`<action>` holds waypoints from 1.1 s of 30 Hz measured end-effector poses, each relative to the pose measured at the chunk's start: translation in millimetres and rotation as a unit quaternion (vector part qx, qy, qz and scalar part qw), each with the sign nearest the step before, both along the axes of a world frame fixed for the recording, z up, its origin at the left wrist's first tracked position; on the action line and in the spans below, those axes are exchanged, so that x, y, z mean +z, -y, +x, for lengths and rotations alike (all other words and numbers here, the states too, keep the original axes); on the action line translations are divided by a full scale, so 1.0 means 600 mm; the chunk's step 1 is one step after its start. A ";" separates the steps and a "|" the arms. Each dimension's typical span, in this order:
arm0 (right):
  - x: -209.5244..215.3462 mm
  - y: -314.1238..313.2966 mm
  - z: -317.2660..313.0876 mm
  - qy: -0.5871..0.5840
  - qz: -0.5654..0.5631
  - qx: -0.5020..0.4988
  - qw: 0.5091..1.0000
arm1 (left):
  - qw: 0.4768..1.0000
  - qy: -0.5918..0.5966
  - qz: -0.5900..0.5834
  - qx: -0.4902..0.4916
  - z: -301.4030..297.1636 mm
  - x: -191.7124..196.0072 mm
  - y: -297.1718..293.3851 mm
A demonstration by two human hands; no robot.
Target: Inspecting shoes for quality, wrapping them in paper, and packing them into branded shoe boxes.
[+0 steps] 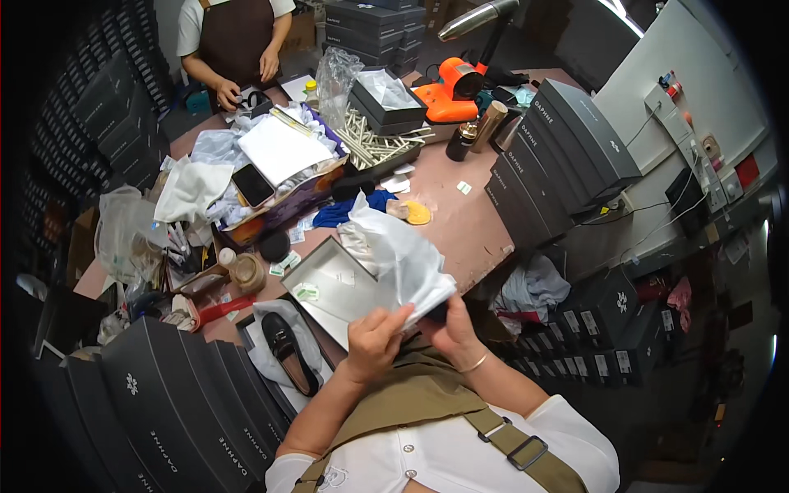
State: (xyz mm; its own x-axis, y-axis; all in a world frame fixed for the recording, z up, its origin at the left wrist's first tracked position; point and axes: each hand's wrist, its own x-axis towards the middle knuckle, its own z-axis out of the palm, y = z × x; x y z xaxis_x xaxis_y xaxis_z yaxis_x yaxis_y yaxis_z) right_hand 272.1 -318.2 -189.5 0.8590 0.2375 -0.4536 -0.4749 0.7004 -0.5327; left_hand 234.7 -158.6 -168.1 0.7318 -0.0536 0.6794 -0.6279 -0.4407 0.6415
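Right in front of my body, white tissue paper (403, 251) is pinched at its near edge by my left hand (376, 341), fingers closed. My right hand (456, 333) grips the same paper's near corner. A dark patch shows beneath the paper by my right fingers; what it is I cannot make out. Just beyond my left hand lies an open grey shoe box (333, 283) with a small green-and-white packet (307, 292) in it; the paper hangs over its right side. A black loafer (288, 349) rests on white paper in another box, left of my left forearm.
Dark shoe boxes (164, 394) stand at the near left, and more (559, 148) at the table's right edge. Across the pink table are an orange tool (452, 90), a tray of pale sticks (374, 144), a phone (252, 186) and blue cloth (337, 214). Another person (234, 41) works opposite.
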 end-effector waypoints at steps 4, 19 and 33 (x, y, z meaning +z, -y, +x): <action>-0.028 0.014 -0.019 0.064 -0.094 0.028 0.993 | 0.995 0.058 -0.040 -0.071 0.017 0.000 0.056; -0.211 0.170 0.175 0.187 -0.555 0.151 0.796 | 0.965 -0.088 0.087 -0.230 0.013 -0.114 0.143; -0.108 -0.157 0.010 0.460 -0.359 0.583 0.565 | 0.725 -0.499 -0.352 0.319 -0.270 -0.361 -0.210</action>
